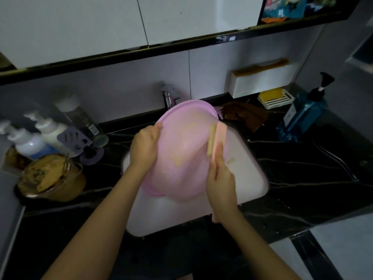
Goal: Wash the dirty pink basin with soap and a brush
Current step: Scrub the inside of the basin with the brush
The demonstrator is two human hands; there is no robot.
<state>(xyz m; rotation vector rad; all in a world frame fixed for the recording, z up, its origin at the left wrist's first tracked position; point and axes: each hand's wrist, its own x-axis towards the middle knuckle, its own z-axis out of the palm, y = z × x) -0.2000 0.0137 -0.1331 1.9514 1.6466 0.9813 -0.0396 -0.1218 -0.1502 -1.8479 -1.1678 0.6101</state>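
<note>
Pink basin tilts over the sink, long axis toward the faucet. Left hand curls round its rim; right hand grips the brush, which lies lengthwise. The blue pump bottle label is unreadable.

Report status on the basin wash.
Left grip holds pink basin rim, basin tilted over sink. Right grip holds brush against it. Yellowish smears on basin. Nothing blocking.

A black veined counter is carrying a white sink in its middle. At the far left, two white pump bottles are standing, with a brown-smeared glass bowl sitting nearer. At the far right, a brown cloth, a white soap dish holding yellow soap and a blue pump bottle are resting.
</note>
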